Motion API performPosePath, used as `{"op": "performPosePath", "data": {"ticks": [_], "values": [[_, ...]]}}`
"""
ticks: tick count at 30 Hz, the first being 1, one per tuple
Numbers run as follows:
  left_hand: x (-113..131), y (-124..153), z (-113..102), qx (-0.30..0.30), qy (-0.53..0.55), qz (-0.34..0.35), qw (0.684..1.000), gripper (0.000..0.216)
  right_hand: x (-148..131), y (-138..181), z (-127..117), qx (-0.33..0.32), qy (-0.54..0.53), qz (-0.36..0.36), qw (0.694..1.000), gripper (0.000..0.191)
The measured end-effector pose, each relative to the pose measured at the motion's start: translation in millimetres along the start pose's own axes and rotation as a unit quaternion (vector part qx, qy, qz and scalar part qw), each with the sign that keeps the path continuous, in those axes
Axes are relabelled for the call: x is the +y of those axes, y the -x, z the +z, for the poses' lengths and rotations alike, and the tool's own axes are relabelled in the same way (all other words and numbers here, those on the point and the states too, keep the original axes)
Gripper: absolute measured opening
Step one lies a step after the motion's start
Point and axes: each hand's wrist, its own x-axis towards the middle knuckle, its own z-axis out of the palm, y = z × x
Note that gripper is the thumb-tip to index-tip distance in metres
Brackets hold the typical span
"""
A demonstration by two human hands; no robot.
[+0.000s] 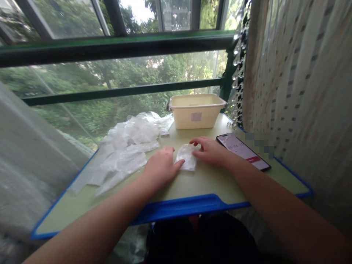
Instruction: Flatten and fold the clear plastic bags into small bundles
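Note:
A small folded white plastic bag (186, 158) lies flat on the table between my hands. My left hand (162, 163) rests at its left side, thumb reaching onto the bag's lower left edge and the other fingers stretched forward. From the right, my right hand (207, 149) touches the bag with its thumb, while its fingers arch over the upper right corner, apart from the thumb. Left of my hands spreads a loose heap of crumpled translucent plastic bags (129, 134).
A cream plastic tub (181, 119) with a small label stands at the table's back. On the right lies a phone (242, 150) showing a timer. The pale table (176, 189) has a raised blue rim. Curtains (299, 84) hang close on the right, and a green railing (123, 49) runs behind.

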Motion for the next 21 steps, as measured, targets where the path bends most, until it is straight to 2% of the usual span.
{"op": "performPosePath", "data": {"ticks": [2, 4, 7, 10, 12, 14, 17, 21], "values": [[3, 3, -2, 0.011, -0.031, 0.022, 0.999, 0.047, 0, 1, 2, -0.015, 0.004, 0.000, 1.000, 0.037], [5, 6, -5, 0.024, -0.053, 0.075, 0.995, 0.044, 0, 1, 4, -0.012, 0.006, -0.005, 1.000, 0.038], [6, 7, -10, 0.034, -0.058, 0.184, 0.981, 0.037, 0, 1, 0, 0.030, 0.011, -0.026, 0.999, 0.034], [5, 10, -14, -0.008, -0.039, 0.249, 0.968, 0.034, -4, 6, -10, 0.079, 0.026, -0.066, 0.994, 0.021], [4, 15, -17, -0.045, -0.031, 0.258, 0.964, 0.034, -11, 14, -17, 0.082, 0.031, -0.091, 0.992, 0.018], [3, 27, -21, -0.063, -0.024, 0.256, 0.964, 0.035, -20, 29, -21, 0.056, 0.027, -0.107, 0.992, 0.019], [-1, 53, -25, -0.062, -0.014, 0.253, 0.965, 0.039, -38, 62, -16, 0.021, 0.008, -0.127, 0.992, 0.024], [-10, 91, -25, -0.029, 0.002, 0.251, 0.968, 0.051, -57, 102, 4, 0.049, -0.030, -0.146, 0.988, 0.039]]}}
